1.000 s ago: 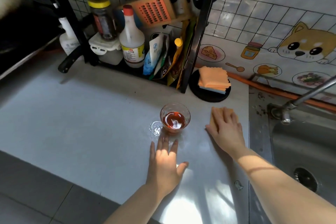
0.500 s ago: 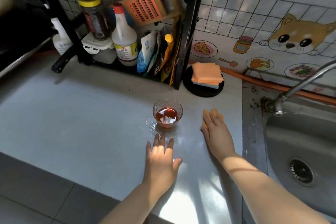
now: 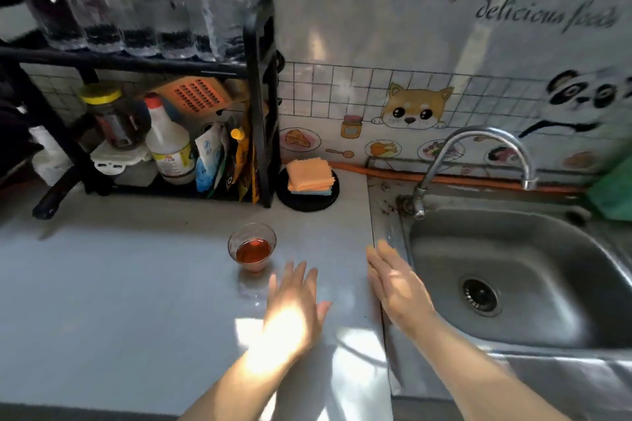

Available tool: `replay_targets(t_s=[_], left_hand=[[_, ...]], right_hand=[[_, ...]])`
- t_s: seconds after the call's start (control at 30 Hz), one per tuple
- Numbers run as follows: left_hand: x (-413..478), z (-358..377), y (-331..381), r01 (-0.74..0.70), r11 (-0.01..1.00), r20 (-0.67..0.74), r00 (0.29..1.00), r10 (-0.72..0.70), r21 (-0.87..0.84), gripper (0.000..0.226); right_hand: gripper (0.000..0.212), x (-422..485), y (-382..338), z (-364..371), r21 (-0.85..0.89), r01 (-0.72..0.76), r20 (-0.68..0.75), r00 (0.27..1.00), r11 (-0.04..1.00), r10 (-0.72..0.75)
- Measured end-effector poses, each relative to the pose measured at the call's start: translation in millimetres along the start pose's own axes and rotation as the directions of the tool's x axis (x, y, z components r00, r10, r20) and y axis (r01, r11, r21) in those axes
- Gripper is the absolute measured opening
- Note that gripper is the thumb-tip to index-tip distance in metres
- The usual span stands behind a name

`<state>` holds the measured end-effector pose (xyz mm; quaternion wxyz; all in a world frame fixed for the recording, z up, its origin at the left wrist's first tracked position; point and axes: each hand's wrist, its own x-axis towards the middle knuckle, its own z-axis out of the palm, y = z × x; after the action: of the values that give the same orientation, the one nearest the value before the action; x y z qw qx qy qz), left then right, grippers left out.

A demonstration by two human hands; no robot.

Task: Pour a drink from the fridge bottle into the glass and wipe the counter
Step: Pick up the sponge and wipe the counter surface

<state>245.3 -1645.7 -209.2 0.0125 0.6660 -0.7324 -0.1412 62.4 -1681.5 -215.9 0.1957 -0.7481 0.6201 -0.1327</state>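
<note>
1. The small clear glass (image 3: 252,247) holding reddish-brown drink stands upright just beyond the left hand (image 3: 294,309), up and leftward of its spread, empty fingers.
2. The grey counter (image 3: 119,284) lies bare around it.
3. The right hand (image 3: 396,280) presses a thin orange cloth (image 3: 386,247) flat at the steel sink (image 3: 513,270) edge; it's poking past the fingertips.

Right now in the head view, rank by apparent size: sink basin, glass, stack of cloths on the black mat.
1. sink basin, by far the largest.
2. stack of cloths and glass: similar footprint; the glass sits nearer the camera, so I won't rank them.
</note>
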Motion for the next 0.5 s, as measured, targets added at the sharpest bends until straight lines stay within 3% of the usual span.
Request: replay_targets(t_s=[0.1,0.17,0.27,0.5], left_hand=[[4.6,-14.4,29.5,-0.12,0.992,-0.018,0.992,0.121,0.033,0.061],[6.1,-20.2,52.1,-0.214,0.977,-0.038,0.976,0.215,0.013,0.061],[6.5,-23.9,93.2,-0.362,0.932,-0.021,0.932,0.362,-0.014,0.061],[-26.2,-11.7,209.9,-0.691,0.722,0.053,0.722,0.69,0.027,0.063]], right_hand=[[0.043,-29.7,11.7,-32.0,0.056,-0.155,-0.106,0.981,0.986,0.16],[0.034,-51.7,20.6,-57.1,0.018,-0.189,-0.188,0.964,0.982,0.189],[0.039,-95.9,38.4,-89.3,-0.04,-0.295,-0.26,0.926,0.955,0.275],[0.039,-235.6,91.5,-133.1,-0.013,-0.552,-0.536,0.708,0.834,0.46]])
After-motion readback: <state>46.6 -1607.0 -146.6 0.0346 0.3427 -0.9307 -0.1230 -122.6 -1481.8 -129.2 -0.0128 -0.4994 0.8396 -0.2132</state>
